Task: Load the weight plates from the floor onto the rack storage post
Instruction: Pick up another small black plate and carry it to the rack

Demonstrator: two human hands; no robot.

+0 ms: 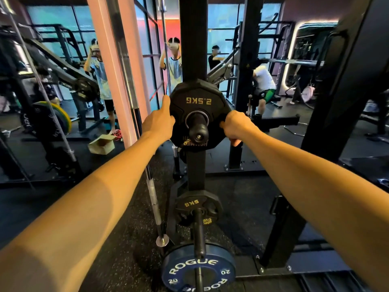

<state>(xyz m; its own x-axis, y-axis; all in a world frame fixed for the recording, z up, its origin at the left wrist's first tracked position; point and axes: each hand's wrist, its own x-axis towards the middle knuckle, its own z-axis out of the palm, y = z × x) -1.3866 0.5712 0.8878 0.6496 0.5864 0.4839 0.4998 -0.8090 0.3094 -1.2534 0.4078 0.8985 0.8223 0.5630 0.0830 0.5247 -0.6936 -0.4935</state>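
Observation:
A black 2.5 kg plate [197, 95] with gold lettering hangs upside down on the upper storage post [199, 128] of the black rack upright [193, 39]. My left hand [159, 122] grips the plate's left edge, thumb raised along the rim. My right hand [236, 126] holds its right edge through a grip slot. The post's end pokes out through the plate's hole. Lower on the same upright, a 5 kg plate [196, 205] sits on a second post, and a blue 20 kg Rogue plate [197, 268] sits on a third post near the floor.
A barbell [151, 186] leans upright just left of the rack, its end near the floor. A mirror fills the left side and reflects people and machines. A cardboard box [102, 144] lies on the floor. More rack uprights [328, 123] stand at right on rubber flooring.

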